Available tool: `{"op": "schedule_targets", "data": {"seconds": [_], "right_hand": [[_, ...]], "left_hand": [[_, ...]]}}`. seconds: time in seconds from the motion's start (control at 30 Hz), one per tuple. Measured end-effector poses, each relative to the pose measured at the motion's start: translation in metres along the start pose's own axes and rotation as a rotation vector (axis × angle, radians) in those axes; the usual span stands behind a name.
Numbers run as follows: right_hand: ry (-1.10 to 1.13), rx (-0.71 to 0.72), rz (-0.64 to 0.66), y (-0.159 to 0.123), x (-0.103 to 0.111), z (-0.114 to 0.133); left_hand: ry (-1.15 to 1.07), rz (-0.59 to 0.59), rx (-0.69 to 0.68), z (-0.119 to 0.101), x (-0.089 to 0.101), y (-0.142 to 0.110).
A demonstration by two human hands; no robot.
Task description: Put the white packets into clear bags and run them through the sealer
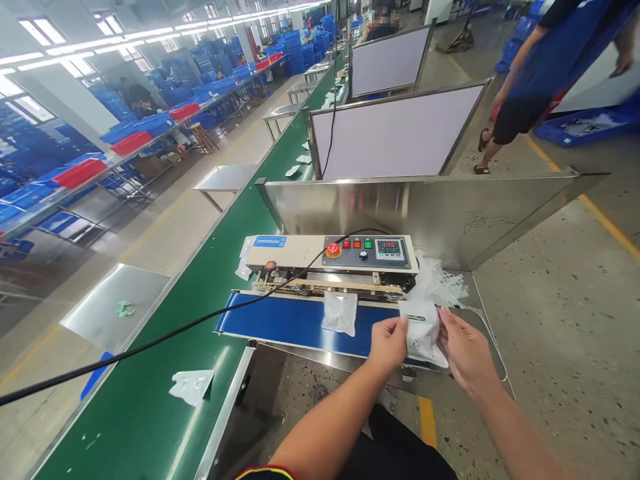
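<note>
A white plastic bag point(420, 337) with dark print is held between my two hands at the right end of the band sealing machine point(295, 253). My left hand point(389, 343) pinches the bag's left edge. On its right edge, my right hand point(465, 347) is closed with thumb and fingers. The bag's top edge is near the machine's feed side, above the blue belt point(280, 323). Another white bag point(341, 313) lies on that belt, its top at the sealing slot. The control panel point(365, 251) shows lit red digits.
A green conveyor point(135, 387) runs along the left, with a white bag point(193, 387) on it. A black cable point(165, 350) crosses in front of the machine. Clear plastic point(437, 283) is heaped at the machine's right. A metal partition point(350, 207) stands behind; a person point(560, 60) is at upper right.
</note>
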State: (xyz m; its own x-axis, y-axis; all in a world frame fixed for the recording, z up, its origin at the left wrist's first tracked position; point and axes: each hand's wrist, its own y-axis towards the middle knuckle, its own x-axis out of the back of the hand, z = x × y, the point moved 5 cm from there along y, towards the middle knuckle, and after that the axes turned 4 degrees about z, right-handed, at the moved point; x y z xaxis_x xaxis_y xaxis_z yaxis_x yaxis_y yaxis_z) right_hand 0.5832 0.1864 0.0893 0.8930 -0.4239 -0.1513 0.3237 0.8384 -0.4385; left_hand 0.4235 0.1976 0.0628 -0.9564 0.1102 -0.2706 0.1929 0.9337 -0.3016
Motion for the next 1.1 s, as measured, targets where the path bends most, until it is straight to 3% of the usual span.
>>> {"op": "schedule_targets", "data": {"seconds": [0.17, 0.4, 0.53, 0.8, 1.0, 1.1], "right_hand": [[-0.086, -0.061, 0.026, 0.004, 0.028, 0.004], [-0.058, -0.089, -0.115, 0.031, 0.049, -0.009], [-0.015, -0.182, -0.157, 0.048, 0.052, -0.020], [-0.032, -0.222, -0.116, 0.061, 0.030, -0.026], [-0.084, -0.238, -0.043, 0.063, -0.012, -0.026], [-0.114, -0.260, 0.003, 0.045, -0.017, -0.026]], "left_hand": [[-0.201, -0.041, 0.120, 0.011, -0.002, 0.018], [-0.339, -0.123, 0.267, 0.033, -0.005, 0.030], [-0.242, -0.200, 0.286, 0.041, -0.003, 0.047], [-0.185, -0.323, 0.335, 0.043, 0.016, 0.055], [-0.172, -0.350, 0.253, 0.027, 0.044, 0.050], [-0.180, -0.348, 0.167, 0.024, 0.056, 0.035]]}}
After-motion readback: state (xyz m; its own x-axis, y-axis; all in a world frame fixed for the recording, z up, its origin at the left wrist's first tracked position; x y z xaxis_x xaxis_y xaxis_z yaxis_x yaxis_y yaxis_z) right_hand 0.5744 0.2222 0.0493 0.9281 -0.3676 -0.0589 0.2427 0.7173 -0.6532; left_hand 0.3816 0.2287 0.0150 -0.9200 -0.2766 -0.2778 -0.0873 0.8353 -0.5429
